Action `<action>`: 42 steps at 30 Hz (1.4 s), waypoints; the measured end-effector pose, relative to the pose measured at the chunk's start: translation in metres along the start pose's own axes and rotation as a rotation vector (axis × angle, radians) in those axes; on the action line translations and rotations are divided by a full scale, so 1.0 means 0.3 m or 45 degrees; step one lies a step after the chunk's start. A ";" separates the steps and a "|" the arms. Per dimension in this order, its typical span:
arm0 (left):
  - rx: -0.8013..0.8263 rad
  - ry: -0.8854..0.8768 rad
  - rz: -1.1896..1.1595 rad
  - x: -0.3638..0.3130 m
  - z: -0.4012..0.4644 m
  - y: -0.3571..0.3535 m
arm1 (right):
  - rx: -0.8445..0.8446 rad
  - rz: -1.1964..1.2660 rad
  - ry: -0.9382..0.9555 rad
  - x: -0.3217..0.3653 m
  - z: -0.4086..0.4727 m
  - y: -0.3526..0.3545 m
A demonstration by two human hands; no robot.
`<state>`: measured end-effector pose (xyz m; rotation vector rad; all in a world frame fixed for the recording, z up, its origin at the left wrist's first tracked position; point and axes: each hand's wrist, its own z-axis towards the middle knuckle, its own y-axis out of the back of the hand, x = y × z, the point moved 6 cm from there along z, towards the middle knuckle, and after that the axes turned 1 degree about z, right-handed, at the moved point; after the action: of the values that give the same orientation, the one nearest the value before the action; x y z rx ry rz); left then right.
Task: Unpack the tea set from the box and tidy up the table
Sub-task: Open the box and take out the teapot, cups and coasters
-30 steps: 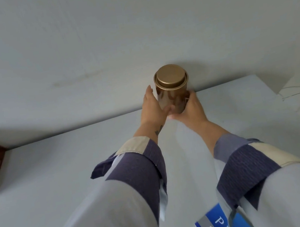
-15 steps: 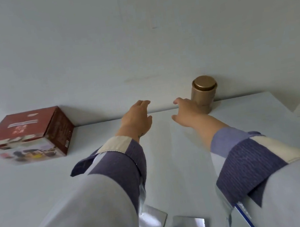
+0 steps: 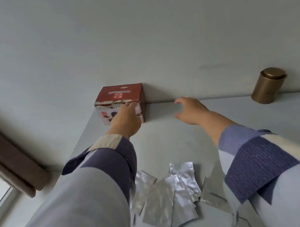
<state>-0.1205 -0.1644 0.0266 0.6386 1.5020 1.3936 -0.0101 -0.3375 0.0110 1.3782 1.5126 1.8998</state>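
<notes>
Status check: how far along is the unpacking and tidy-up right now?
Done: the round gold metal tin stands against the wall, nobody holding it. In hand: the left hand reaches the front of the red cardboard box, the right hand open beside it. Left: the box looks closed, and silver foil sachets lie scattered on the table.

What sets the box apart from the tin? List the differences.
The box is rectangular, red-brown printed cardboard; the tin is a round, plain gold metal canister with a lid. The box stands far left on the table, the tin far right. The left hand reaches the box's front; the right hand hovers between them, and nothing touches the tin. Both stand upright against the wall.
</notes>
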 end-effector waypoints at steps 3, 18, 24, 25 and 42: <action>-0.003 0.040 -0.049 0.132 -0.036 0.017 | 0.033 0.011 0.028 0.100 -0.005 -0.065; -0.001 0.168 -0.119 0.424 0.240 -0.104 | 0.029 0.268 -0.040 0.318 0.379 -0.299; -0.079 0.141 -0.066 0.496 0.351 -0.177 | -0.184 0.411 -0.158 0.306 0.526 -0.364; -0.077 0.145 -0.042 0.509 0.363 -0.183 | -0.221 0.432 -0.184 0.301 0.540 -0.369; -0.230 0.046 0.015 0.588 0.456 -0.182 | -0.325 0.915 -0.535 0.284 0.542 -0.413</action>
<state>-0.0591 0.0387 -0.0617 0.5126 1.3828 1.5370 0.0508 -0.1387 -0.0655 2.2001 0.5823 1.8849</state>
